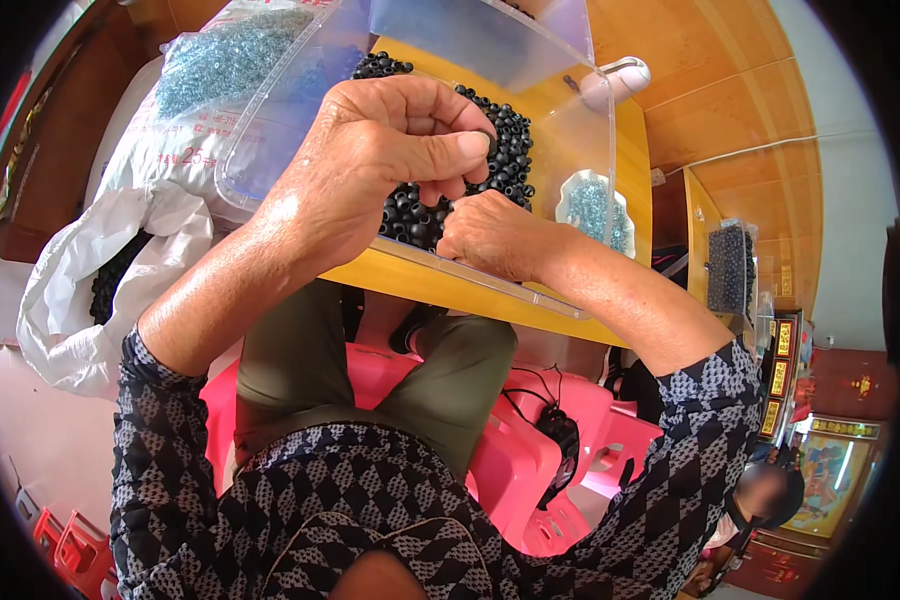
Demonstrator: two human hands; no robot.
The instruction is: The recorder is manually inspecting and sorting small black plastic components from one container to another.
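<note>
My left hand hovers over a clear plastic bin, thumb and forefinger pinched on a small dark piece that looks like a black bead. Only its edge shows past the thumb. Just below, my right hand is closed, its fingers curled toward the near side of the bin. What it holds, if anything, is hidden by the knuckles. Under both hands, many round black beads with holes lie spread over the bin's bottom.
The bin rests on a yellow table. Right of my hands is a white dish of pale blue clear pieces. A bag of similar clear pieces lies left, above an opened white sack. Pink plastic stools stand below; another person is far right.
</note>
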